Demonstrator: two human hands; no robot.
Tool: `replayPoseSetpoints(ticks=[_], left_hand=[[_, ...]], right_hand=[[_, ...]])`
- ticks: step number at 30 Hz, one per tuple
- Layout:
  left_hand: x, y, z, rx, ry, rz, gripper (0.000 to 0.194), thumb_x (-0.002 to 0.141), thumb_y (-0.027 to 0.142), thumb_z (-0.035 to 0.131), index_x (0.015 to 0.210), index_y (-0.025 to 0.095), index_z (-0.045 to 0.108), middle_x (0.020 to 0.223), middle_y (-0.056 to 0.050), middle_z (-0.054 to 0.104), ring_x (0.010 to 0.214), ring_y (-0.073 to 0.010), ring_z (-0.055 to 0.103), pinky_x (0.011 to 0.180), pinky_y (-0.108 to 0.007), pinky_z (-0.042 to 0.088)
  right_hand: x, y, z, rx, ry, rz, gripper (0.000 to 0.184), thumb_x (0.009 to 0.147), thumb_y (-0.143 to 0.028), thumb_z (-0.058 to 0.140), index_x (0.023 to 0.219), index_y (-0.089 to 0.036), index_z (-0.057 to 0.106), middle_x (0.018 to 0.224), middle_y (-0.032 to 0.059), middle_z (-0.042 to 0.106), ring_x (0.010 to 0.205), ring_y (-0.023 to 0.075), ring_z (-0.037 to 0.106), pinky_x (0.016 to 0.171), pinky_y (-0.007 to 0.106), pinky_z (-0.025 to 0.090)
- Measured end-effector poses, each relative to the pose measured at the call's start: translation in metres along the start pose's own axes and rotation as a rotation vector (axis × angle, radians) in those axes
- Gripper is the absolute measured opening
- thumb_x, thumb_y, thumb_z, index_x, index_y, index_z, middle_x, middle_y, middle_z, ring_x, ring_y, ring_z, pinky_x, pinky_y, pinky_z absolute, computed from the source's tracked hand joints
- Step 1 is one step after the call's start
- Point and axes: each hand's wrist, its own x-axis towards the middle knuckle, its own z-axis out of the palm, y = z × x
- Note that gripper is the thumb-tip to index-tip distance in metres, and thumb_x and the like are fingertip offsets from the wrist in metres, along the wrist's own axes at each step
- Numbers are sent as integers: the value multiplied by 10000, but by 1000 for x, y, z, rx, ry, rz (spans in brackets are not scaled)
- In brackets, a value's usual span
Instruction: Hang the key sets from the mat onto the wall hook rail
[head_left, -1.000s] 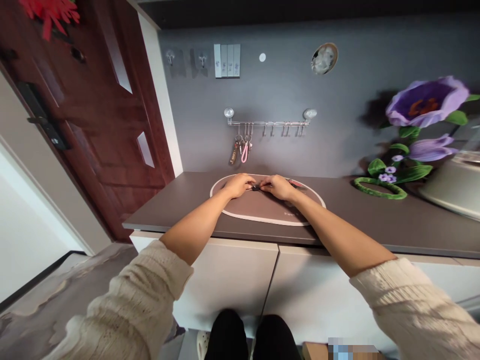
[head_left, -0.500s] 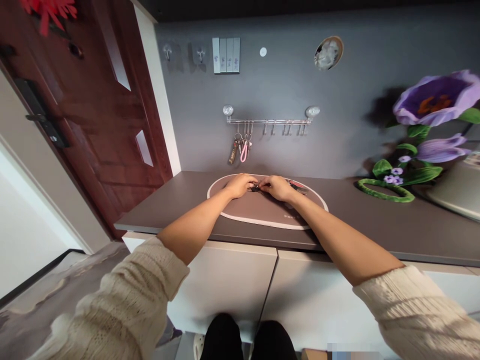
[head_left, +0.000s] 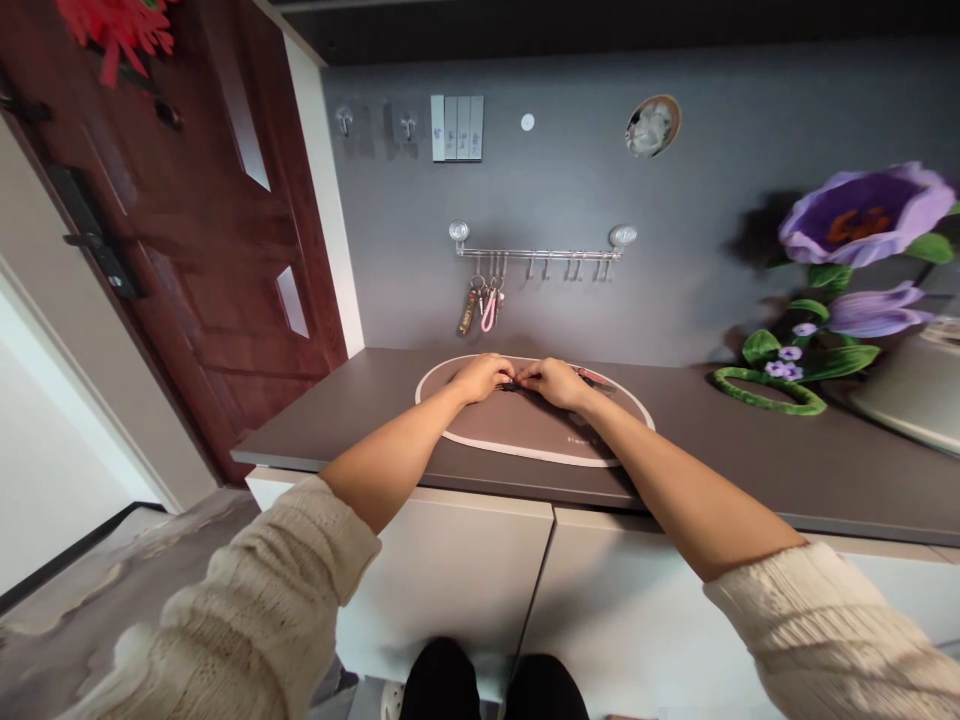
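Working at a small dark item (head_left: 513, 387) between left hand (head_left: 481, 378) and right hand (head_left: 556, 383), with fingertips bunched close; cannot tell whether clamped. Could slip onto the mat (head_left: 502, 430) below both, through a shallow pinch or uneven pull.

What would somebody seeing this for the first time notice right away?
Probably the big purple flower on the right of the counter, bright against the grey wall. Next come the left hand and right hand, close together at a small dark object over the oval mat. At the left, the dark red door stands out, with a red decoration high on it.
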Motion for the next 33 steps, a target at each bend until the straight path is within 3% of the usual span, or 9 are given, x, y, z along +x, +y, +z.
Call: replayPoseSetpoints(ticks=[7, 12, 22, 33], left_hand=[[0, 1, -5, 16, 62, -62, 153, 759, 193, 485, 746, 164, 634, 795, -29, 622, 745, -136, 535, 717, -242, 400], [-1, 4, -12, -8, 135, -142, 158, 778, 204, 466, 771, 163, 618, 735, -14, 627, 691, -130, 533, 672, -238, 394], [-2, 20, -24, -131, 255, -155, 158, 795, 225, 461, 793, 145, 598, 781, -27, 640, 707, -118, 552, 672, -225, 412], [-1, 25, -24, -261, 306, -188, 156, 768, 250, 477, 763, 141, 589, 774, -21, 638, 719, -115, 556, 692, -238, 430]], right_hand=[[0, -2, -2, 38, 15, 36, 191, 767, -212, 514, 833, -171, 689, 826, 17, 685, 737, 132, 600, 695, 212, 409], [0, -6, -3, 151, 102, 77, 179, 748, -211, 536, 862, -163, 665, 848, 31, 673, 739, 126, 587, 704, 223, 413], [1, -10, 0, 440, 258, 74, 275, 752, -369, 506, 902, -162, 609, 789, 26, 645, 651, 105, 535, 677, 246, 421], [1, -12, 2, 495, 341, 53, 297, 750, -415, 484, 872, -164, 586, 768, 17, 620, 638, 105, 519, 658, 249, 421]])
